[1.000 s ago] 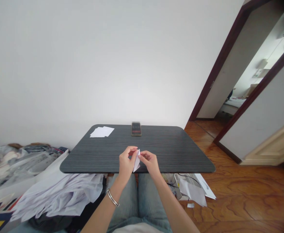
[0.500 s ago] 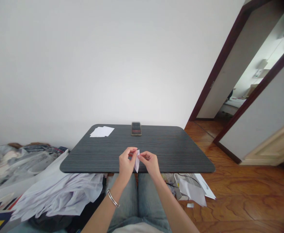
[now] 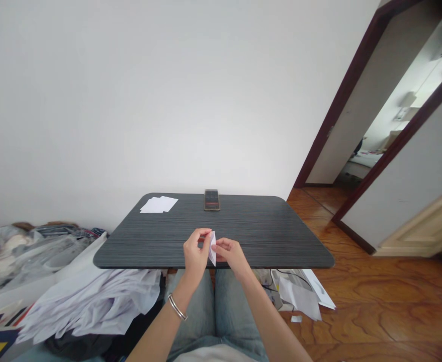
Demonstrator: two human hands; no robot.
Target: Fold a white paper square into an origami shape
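Between my hands, above the front edge of the dark table [image 3: 251, 226], a small folded piece of white paper [image 3: 212, 254] stands upright with a pointed lower end. My left hand [image 3: 196, 253] pinches its upper left side between thumb and fingers. On the other side my right hand [image 3: 231, 253] has thumb and fingertips closed on the paper's right edge. The fingers partly cover the folds, so the full shape cannot be made out.
Several white paper sheets [image 3: 158, 204] lie at the table's back left. A phone-like device [image 3: 212, 200] stands at the back middle. White bundled material [image 3: 96, 301] is heaped on the left below table height. Papers and cables [image 3: 299, 296] lie on the floor at right.
Both hands have shifted slightly left with the folded paper. My right hand has slid a little lower along the paper's edge, and more of one paper face shows.
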